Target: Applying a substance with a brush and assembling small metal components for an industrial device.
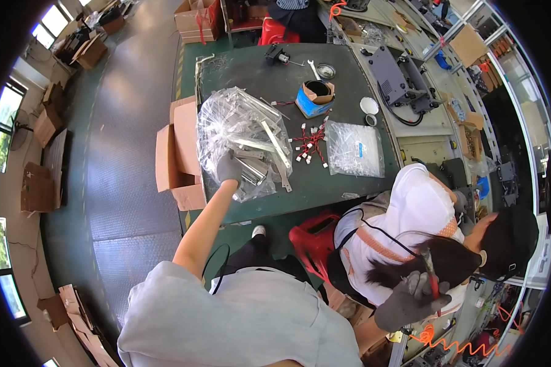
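Note:
My left hand (228, 166), in a grey glove, reaches into a clear plastic bag (217, 119) at the near left of the green table. The bag spreads around several flat metal strips (269, 136). Beside my fingers lies a shiny metal part (254, 171); the fingers themselves are too hidden to show a grip. My right hand (410, 301), also in a grey glove, is raised at the lower right, away from the table. It is closed around a slim red-handled tool (433, 282), whose tip points upward; its exact kind is unclear.
On the table (300, 199) are red wires with white connectors (310, 144), a bag of white pieces (355, 148), a blue box (315, 101) and a wrench (313, 70). A co-worker (422, 199) sits close on my right. Cardboard boxes (182, 153) stand against the table's left side.

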The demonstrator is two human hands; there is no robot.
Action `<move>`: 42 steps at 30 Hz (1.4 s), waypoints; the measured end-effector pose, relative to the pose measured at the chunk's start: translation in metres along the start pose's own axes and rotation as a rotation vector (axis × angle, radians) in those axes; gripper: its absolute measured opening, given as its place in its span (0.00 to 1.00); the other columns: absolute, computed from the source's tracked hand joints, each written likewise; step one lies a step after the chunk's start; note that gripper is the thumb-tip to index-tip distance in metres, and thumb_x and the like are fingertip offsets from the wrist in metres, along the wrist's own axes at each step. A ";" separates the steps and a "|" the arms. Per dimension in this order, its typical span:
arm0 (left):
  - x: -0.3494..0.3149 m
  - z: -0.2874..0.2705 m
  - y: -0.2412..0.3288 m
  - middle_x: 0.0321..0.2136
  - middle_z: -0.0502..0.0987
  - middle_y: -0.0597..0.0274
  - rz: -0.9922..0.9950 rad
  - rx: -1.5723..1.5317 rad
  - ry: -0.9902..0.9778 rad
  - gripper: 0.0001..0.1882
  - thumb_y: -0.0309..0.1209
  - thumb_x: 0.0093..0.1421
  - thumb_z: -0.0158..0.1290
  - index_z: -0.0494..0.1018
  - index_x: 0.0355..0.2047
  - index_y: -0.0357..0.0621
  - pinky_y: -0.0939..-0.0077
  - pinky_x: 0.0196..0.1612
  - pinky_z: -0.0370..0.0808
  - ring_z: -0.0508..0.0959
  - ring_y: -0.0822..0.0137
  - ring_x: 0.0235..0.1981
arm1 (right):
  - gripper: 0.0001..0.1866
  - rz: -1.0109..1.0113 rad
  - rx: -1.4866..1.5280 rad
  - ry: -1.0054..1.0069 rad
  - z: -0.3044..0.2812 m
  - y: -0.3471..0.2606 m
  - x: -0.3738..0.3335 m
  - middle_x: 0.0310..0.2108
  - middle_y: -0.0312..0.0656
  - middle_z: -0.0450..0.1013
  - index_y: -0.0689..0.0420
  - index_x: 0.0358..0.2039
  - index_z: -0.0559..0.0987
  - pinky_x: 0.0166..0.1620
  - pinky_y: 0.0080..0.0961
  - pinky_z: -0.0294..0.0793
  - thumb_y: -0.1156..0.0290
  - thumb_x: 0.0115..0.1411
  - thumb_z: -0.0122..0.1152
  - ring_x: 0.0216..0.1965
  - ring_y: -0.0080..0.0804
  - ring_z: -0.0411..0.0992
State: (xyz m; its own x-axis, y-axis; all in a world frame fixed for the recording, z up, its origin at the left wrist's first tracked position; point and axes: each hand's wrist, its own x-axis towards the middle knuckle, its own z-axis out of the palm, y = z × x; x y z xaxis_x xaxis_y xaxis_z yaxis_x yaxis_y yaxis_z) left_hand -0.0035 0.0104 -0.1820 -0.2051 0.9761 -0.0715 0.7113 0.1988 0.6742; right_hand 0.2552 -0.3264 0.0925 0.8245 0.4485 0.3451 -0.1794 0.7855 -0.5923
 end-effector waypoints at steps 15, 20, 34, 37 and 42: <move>-0.017 -0.026 0.006 0.39 0.71 0.62 0.853 0.623 -0.387 0.13 0.30 0.46 0.52 0.74 0.34 0.50 0.66 0.44 0.68 0.70 0.61 0.44 | 0.13 0.579 -0.029 0.021 0.020 0.150 0.077 0.21 0.32 0.62 0.57 0.34 0.73 0.24 0.17 0.51 0.59 0.59 0.52 0.18 0.18 0.48; -0.018 -0.031 0.000 0.39 0.71 0.62 0.886 0.588 -0.413 0.13 0.31 0.46 0.51 0.74 0.35 0.49 0.66 0.45 0.68 0.70 0.61 0.44 | 0.16 0.617 -0.096 0.045 0.022 0.176 0.096 0.19 0.35 0.60 0.60 0.33 0.71 0.24 0.19 0.56 0.57 0.60 0.50 0.18 0.21 0.53; 0.013 -0.001 0.024 0.41 0.72 0.67 1.320 0.497 -0.601 0.15 0.30 0.50 0.48 0.72 0.39 0.59 0.70 0.44 0.68 0.71 0.65 0.44 | 0.17 0.621 -0.234 0.186 0.038 0.184 0.069 0.21 0.32 0.59 0.59 0.31 0.70 0.26 0.18 0.57 0.56 0.58 0.53 0.21 0.19 0.53; 0.019 0.010 0.017 0.42 0.70 0.68 1.386 0.385 -0.632 0.15 0.30 0.49 0.48 0.73 0.38 0.63 0.71 0.43 0.68 0.71 0.66 0.44 | 0.17 0.582 -0.321 0.213 0.044 0.181 0.059 0.21 0.32 0.59 0.59 0.31 0.69 0.27 0.16 0.57 0.56 0.57 0.54 0.20 0.19 0.52; 0.024 0.009 0.007 0.41 0.71 0.68 1.379 0.279 -0.585 0.13 0.32 0.48 0.49 0.73 0.36 0.59 0.70 0.45 0.67 0.71 0.65 0.43 | 0.18 0.541 -0.322 0.279 0.041 0.176 0.050 0.21 0.32 0.60 0.59 0.32 0.70 0.25 0.15 0.55 0.55 0.57 0.54 0.20 0.19 0.53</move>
State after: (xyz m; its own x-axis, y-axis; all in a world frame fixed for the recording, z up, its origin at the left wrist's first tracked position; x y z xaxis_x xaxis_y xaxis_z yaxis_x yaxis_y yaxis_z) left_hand 0.0032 0.0360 -0.1857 0.9432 0.2907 0.1609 0.2328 -0.9237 0.3043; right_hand 0.2424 -0.1482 0.0356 0.7790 0.5812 -0.2352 -0.4721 0.2970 -0.8300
